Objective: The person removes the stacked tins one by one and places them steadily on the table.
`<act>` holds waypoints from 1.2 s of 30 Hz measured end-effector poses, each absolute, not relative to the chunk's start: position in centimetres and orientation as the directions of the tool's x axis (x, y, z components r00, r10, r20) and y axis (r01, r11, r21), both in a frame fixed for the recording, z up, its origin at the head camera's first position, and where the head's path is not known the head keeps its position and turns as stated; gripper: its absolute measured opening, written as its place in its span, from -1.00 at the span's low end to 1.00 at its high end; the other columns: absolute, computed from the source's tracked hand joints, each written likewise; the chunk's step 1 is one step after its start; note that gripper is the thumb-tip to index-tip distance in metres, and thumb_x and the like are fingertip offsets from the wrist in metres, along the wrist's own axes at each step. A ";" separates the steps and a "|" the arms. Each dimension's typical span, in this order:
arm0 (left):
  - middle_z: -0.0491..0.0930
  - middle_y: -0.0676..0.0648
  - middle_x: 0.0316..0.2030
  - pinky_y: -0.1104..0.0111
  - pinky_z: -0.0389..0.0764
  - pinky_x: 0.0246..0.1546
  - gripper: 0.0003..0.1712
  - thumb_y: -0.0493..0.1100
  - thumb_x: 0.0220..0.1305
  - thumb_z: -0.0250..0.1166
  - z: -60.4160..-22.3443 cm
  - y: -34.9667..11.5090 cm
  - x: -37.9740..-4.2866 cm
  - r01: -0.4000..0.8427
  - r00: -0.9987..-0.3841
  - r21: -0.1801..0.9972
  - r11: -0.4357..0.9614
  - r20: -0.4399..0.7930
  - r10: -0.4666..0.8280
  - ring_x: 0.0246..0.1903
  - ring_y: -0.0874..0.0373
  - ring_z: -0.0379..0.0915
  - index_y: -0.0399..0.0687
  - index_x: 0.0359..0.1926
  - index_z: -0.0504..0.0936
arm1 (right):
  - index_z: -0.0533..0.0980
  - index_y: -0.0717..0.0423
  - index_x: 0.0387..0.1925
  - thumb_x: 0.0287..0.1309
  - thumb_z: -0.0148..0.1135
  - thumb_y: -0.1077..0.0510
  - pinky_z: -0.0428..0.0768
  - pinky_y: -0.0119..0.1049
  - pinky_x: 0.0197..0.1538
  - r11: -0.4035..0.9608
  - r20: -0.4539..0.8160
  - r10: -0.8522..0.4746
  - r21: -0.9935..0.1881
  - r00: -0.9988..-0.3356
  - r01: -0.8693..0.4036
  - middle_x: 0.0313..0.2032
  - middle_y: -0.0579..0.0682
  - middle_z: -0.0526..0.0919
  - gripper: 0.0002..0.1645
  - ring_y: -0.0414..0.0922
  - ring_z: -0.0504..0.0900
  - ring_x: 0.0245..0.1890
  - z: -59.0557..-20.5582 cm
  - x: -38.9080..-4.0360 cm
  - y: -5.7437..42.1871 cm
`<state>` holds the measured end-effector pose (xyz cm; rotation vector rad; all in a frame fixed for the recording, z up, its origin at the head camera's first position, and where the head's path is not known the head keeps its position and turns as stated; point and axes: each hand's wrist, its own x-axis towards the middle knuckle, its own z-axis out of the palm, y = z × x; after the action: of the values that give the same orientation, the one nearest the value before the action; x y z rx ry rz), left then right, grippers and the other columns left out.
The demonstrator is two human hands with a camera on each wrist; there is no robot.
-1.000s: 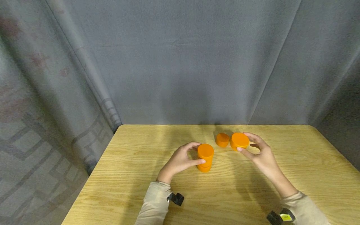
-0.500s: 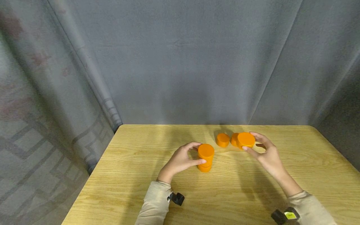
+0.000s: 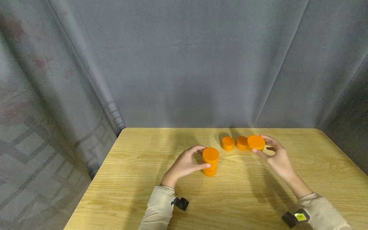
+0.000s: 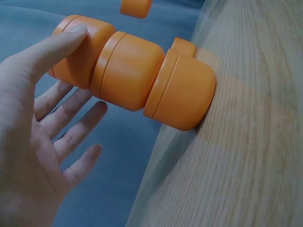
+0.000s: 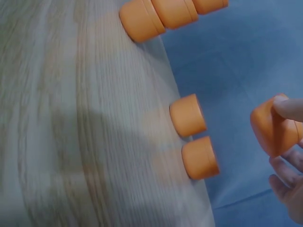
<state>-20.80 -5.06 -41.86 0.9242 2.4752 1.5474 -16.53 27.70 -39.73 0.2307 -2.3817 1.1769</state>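
Three small round orange lidded jars stand in a stack [image 4: 128,71] on the table. My left hand [image 3: 184,164] grips the uppermost jar [image 3: 210,155] between thumb and fingers; in the left wrist view the thumb lies across its side and the other fingers spread below. Over to the right, my right hand [image 3: 274,155] pinches another orange jar [image 3: 256,142], raised above the tabletop as the right wrist view shows. Two more orange jars, a left one [image 3: 228,143] and a right one [image 3: 241,143], stand side by side near the back edge. The held jar partly overlaps the right one in the head view.
A pale wood table [image 3: 129,191] carries the jars. Its back edge lies close behind the two single jars, and a grey curtain [image 3: 184,70] hangs beyond. Another curtain with a faint pattern [image 3: 43,127] hangs along the left side.
My right hand has shifted right with its jar, bringing the second standing jar into sight behind it. The left hand keeps its hold on the stack's top jar, unmoved.
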 end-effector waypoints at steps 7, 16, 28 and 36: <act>0.60 0.12 -0.06 0.01 0.52 0.05 -0.35 -0.11 0.07 0.55 -41.9 -5.0 -20.8 0.444 -0.815 0.845 0.299 0.242 0.526 -0.01 0.19 0.49 0.04 0.20 0.55 | 0.39 0.40 0.23 0.11 0.43 0.31 0.37 -0.62 -0.09 0.629 0.459 0.072 -0.710 -0.886 -0.316 0.09 0.32 0.53 -0.32 -0.61 0.32 -0.08 -40.0 -17.0 28.5; 0.60 0.12 -0.05 0.02 0.51 0.08 -0.35 -0.11 0.07 0.55 -41.9 -5.0 -20.7 0.445 -0.814 0.843 0.302 0.241 0.528 -0.02 0.21 0.49 0.05 0.21 0.54 | 0.38 0.45 0.22 0.12 0.43 0.29 0.40 -0.60 -0.09 0.631 0.437 0.097 -0.722 -0.894 -0.284 0.10 0.36 0.51 -0.33 -0.63 0.31 -0.10 -40.4 -17.8 29.2; 0.60 0.13 -0.07 0.00 0.47 0.13 -0.33 -0.13 0.07 0.54 -41.8 -5.0 -20.7 0.431 -0.818 0.844 0.320 0.215 0.534 -0.01 0.18 0.49 0.05 0.22 0.54 | 0.37 0.47 0.21 0.13 0.43 0.27 0.40 -0.59 -0.16 0.633 0.391 0.143 -0.742 -0.909 -0.219 0.07 0.43 0.51 -0.32 -0.66 0.29 -0.18 -41.6 -18.9 30.4; 0.60 0.08 -0.05 -0.01 0.44 0.17 -0.33 -0.13 0.07 0.55 -41.8 -5.1 -20.8 0.451 -0.808 0.836 0.314 0.233 0.540 0.01 0.05 0.50 0.02 0.23 0.54 | 0.38 0.48 0.18 0.12 0.43 0.28 0.35 -0.70 -0.24 0.645 0.365 0.167 -0.743 -0.916 -0.178 0.02 0.47 0.53 -0.35 -0.69 0.28 -0.23 -42.2 -19.6 30.8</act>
<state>-20.78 -5.06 -41.80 0.9357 2.4722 1.5255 -19.64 30.80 -42.24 0.0094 -2.4635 1.1738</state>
